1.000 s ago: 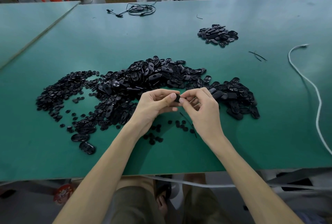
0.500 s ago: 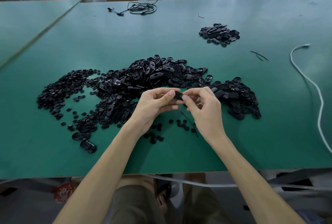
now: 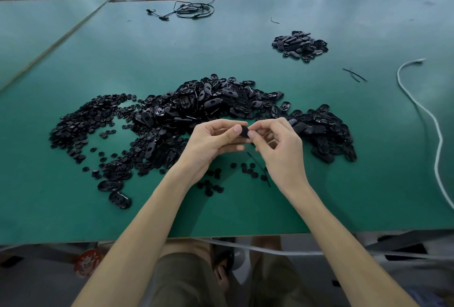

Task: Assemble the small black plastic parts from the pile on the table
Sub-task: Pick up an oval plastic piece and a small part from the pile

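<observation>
Left hand [image 3: 211,144] and right hand [image 3: 280,149] hardly shifting, both pinching one black part [image 3: 244,131] between thumbs and fingers, hovering over counter [image 3: 245,213], pile [image 3: 216,105] lying just behind.

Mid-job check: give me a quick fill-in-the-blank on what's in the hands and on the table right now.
1. The left hand and the right hand together pinch one small part, coloured ____.
2. The top of the table is ____.
3. The smaller pile lies beyond the big pile, towards the far ____.
4. The cord along the table's right side is ____.

Missing words: black, green, right, white.
</observation>
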A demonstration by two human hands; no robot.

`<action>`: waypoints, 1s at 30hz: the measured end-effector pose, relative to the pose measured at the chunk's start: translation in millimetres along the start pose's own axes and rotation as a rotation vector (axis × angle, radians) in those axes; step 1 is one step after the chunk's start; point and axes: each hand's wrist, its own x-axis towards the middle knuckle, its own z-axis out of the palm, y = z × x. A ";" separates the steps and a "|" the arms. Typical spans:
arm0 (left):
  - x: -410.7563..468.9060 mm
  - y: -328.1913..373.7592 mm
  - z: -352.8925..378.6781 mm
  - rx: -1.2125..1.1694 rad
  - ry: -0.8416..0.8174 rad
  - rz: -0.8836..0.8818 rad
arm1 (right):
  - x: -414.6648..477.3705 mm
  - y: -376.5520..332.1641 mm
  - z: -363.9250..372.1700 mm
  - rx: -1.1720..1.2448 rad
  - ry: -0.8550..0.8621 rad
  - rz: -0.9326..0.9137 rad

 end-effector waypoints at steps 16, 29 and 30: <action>1.3 -1.6 -1.7 0.012 -0.007 0.017 | 0.6 -1.0 -4.3 0.143 -0.060 0.148; 0.3 -5.6 3.0 0.182 0.022 0.078 | -2.2 -1.4 -4.1 0.202 -0.033 0.120; 0.4 -5.9 3.2 0.184 0.026 0.079 | -2.3 -1.0 -4.0 0.203 -0.035 0.120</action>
